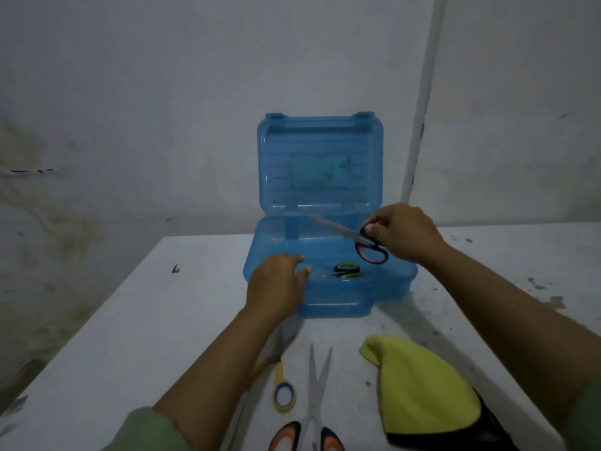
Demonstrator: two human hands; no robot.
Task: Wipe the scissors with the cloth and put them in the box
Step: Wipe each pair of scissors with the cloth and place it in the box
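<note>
Red-handled scissors (370,245) are pinched at the handle loops by the right hand (403,232), blades pointing far-left over the open blue box (390,281); held by the handles, probably so the blades stay clear of the fingers and can be lowered flat into the tray; they are above the box, not yet seen resting in it. The left hand (276,281) is laid on the near-left rim of the box, fingers loosely bent, thumb toward the inside; likely bracing the box against sliding; whether the rim is actually gripped cannot be told. Box lid (320,164) stands upright at the far side, so the tray is fully accessible from above. Contents: green-handled scissors (347,271) already lie in the tray near the front, handles to the right; nothing else can be made out inside through the tinted plastic. On the bench (130,320), near side: yellow-handled scissors (283,385) partly hidden under the left forearm; orange-handled scissors (313,418) lying with blades slightly spread, tips pointing far; both presumably not yet wiped. The yellow cloth (419,388) is folded at near right, just beside the orange pair, within easy reach of the right hand; untouched by either hand at present. Judged state: one pair stowed, one being placed, two remaining.
</note>
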